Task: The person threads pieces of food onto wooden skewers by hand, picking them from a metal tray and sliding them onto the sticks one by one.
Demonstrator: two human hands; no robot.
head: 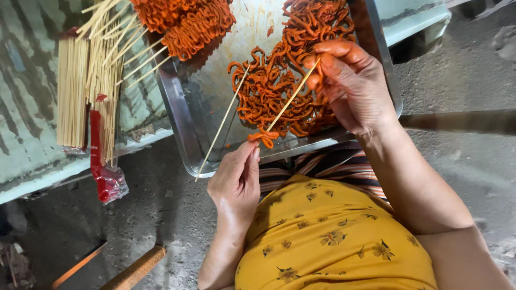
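Right hand [352, 86] pinches bamboo skewer [293, 96] at upper end; long axis diagonal, tip pointing down-left to orange strip [264, 137] at tray [180, 123] near rim. Left hand [236, 180] pinches that strip, fingers closed on it. Second skewer [221, 124] lies loose, parallel, overhanging rim. Orange strip pile [285, 80] crowds tray right; bare metal centre-left. Skewer bundle [72, 91] left, well apart.
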